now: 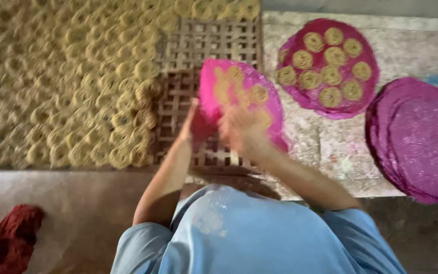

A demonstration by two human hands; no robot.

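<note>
Left hand [192, 127] and right hand [242, 133]: fingers closed on one tilted pink disc [239, 96], blurred. Right of fingers: one pink disc with ten coils [328, 68], one stack of empty discs [419, 139].

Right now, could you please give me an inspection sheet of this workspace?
Surface: a woven lattice mat on the floor, its left part covered with coiled dough spirals, its right part bare.
Job's things: a pink round sheet, tilted over the mat, with several spirals on it; motion blur hides how many.
Clutter: a second pink sheet lying flat with about ten spirals; a stack of empty pink sheets; a red cloth on the floor.
Hands: left hand grips the sheet's lower edge; right hand is against the sheet, blurred.
Cables: nothing seen.
Surroundings: dusty stone slabs under the sheets; a dark object at the lower right edge, unclear.
</note>
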